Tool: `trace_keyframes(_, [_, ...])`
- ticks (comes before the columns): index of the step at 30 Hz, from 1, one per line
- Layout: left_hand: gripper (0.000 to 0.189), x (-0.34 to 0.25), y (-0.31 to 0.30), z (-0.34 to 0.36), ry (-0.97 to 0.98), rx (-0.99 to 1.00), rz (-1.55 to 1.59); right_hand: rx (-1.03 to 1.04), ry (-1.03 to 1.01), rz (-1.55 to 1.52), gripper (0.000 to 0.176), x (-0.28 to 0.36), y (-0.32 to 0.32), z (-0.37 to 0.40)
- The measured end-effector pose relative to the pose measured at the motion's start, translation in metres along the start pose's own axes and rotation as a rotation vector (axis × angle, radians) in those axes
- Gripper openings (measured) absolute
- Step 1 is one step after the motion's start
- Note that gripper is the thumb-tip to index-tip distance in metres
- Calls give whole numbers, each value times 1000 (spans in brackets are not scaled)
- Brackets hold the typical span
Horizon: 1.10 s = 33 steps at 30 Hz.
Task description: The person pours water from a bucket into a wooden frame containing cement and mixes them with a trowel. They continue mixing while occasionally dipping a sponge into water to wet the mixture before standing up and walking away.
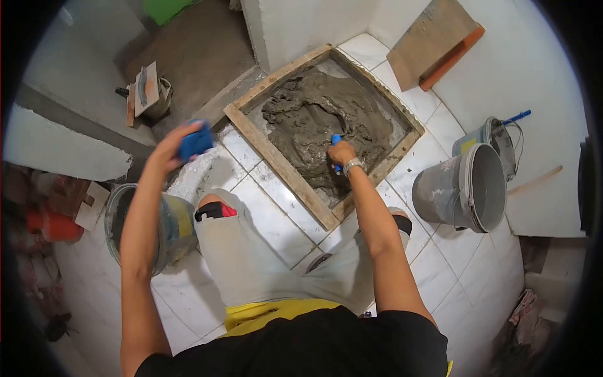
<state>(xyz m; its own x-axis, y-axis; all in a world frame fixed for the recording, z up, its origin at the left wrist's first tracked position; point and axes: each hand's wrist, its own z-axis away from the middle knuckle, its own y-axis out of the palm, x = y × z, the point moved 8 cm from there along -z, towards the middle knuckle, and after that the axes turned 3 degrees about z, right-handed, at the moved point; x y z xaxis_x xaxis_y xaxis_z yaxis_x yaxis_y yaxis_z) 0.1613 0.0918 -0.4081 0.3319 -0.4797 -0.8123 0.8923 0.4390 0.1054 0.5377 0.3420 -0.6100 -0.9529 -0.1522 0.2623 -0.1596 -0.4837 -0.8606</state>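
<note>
My right hand [342, 154], with a bracelet or watch at the wrist, is closed around a blue handle [336, 139]. The tool's working end is not visible; it is probably sunk in the wet grey mortar [301, 125]. That mortar is heaped inside a square wooden frame [274, 168] on the floor. Out to the left and raised, my left hand [168, 149] grips a dark blue object [196, 142]. Motion blurs this object, so I cannot make out its exact kind. It is beside the frame's left corner, apart from the mortar.
Grey-smeared buckets stand at right, one [443, 191] tilted toward another [478, 139] behind it. A further bucket [178, 229] is by my left knee. Boards [433, 44] lean on the right wall. A float [148, 88] rests at upper left. White tiles [270, 204] cover the floor.
</note>
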Motion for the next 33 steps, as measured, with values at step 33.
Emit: trace_keyframes(33, [48,77,-158,215,665,-1072,-680,-23,-127,-31,56,21,-24,45])
